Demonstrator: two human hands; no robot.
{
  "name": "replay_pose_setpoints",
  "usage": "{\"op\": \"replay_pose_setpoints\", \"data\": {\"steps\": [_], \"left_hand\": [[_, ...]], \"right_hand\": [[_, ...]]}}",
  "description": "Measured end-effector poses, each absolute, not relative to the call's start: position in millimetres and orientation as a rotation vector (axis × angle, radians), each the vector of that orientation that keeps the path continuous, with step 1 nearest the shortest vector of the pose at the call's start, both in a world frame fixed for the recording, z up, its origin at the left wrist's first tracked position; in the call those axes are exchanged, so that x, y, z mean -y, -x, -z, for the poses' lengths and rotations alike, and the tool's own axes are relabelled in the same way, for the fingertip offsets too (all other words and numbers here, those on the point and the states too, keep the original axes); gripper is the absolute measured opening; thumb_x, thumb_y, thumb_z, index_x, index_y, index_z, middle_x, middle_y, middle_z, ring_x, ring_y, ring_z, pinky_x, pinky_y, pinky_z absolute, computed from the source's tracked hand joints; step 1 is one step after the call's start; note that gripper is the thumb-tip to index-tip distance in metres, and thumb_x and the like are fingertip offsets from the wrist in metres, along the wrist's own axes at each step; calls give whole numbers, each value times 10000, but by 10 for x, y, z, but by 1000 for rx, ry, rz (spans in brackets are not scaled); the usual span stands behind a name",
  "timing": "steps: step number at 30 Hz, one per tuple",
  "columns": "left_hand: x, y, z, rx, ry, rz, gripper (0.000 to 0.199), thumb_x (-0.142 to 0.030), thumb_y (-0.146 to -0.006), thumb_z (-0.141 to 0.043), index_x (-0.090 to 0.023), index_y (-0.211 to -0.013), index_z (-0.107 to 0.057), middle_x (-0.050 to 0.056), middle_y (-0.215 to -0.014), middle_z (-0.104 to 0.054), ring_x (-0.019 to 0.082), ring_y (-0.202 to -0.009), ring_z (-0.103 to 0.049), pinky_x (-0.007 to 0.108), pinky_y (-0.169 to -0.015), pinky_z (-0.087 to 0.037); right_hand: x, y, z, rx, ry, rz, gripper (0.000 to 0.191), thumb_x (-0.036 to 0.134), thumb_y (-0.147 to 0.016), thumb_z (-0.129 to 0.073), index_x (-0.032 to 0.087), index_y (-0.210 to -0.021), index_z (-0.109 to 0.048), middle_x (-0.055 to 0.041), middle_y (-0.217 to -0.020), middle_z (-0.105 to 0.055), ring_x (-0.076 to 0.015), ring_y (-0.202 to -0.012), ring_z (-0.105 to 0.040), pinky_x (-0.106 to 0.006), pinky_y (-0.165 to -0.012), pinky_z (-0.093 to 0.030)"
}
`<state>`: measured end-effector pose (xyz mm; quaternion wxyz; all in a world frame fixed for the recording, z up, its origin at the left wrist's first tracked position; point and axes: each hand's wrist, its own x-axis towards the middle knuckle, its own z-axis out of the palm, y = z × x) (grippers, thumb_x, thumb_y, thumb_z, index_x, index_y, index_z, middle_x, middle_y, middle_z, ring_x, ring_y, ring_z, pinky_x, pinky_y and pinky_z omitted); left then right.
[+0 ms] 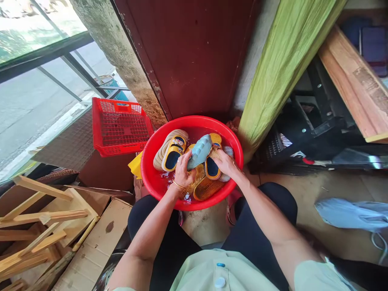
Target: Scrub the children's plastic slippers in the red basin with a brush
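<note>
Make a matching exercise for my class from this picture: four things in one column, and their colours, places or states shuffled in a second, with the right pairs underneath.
Things
1. Crate
2. Pale blue shoe
3. Curtain
4. Door

Descriptions
A. Yellow-green, hanging to the right of the door
B. Held in the left hand, over the basin
C. Dark maroon, standing beyond the basin
D. Bright red, latticed, on the picture's left side of the basin

Right pairs: 1-D, 2-B, 3-A, 4-C

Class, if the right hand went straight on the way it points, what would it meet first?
The right hand would probably meet the pale blue shoe first, though the depth is unclear.
</note>
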<state>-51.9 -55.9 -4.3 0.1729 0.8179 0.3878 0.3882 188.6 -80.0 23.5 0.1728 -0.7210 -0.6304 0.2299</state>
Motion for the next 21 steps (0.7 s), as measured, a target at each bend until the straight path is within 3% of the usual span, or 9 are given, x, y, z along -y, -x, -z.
{"op": "replay_pose_setpoints", "data": {"steps": [3,6,9,14,21], "left_hand": [[585,468,71,-1059,-2288,-1013,750,-381,-811,-655,-177,-1501,-441,184,-1397,-550,328,-1312,-538,531,-1109,-471],[582,412,160,-1075,-2101,-1047,671,-511,-807,-737,-194,-1354,-512,189,-1462,-498,339,-1383,-499,510,-1091,-492],[525,363,284,-1087,-1760,-1121,710,-571,-797,-757,-207,-1336,-472,187,-1482,-506,315,-1338,-566,454,-1006,-553],[413,325,379,-1076,-1506,-1099,833,-596,-731,-805,-151,-1380,-532,162,-1302,-677,299,-1191,-666,474,-1049,-536],[421,308,317,-1057,-1328,-1077,672,-583,-666,-845,-143,-1149,-688,111,-1093,-766,282,-974,-727,466,-934,-598]], "right_hand": [[798,-1922,-219,1721,2060,-663,514,368,-993,-508,224,-1486,-540,-99,-1231,-765,-260,-1112,-725,-319,-897,-556],[812,-1907,-204,1731,2016,-650,529,336,-977,-512,212,-1490,-544,-101,-1242,-763,-265,-1131,-721,-323,-925,-555],[853,-1835,-193,1797,1940,-647,562,326,-966,-521,210,-1516,-518,-95,-1228,-769,-264,-1113,-730,-328,-930,-564],[932,-1718,-195,1889,1885,-599,595,315,-959,-535,187,-1538,-493,-118,-1345,-717,-270,-1193,-701,-348,-1010,-553],[984,-1735,-255,1878,1882,-554,566,295,-966,-537,198,-1522,-498,-108,-1409,-682,-266,-1246,-675,-357,-1063,-532]]}}
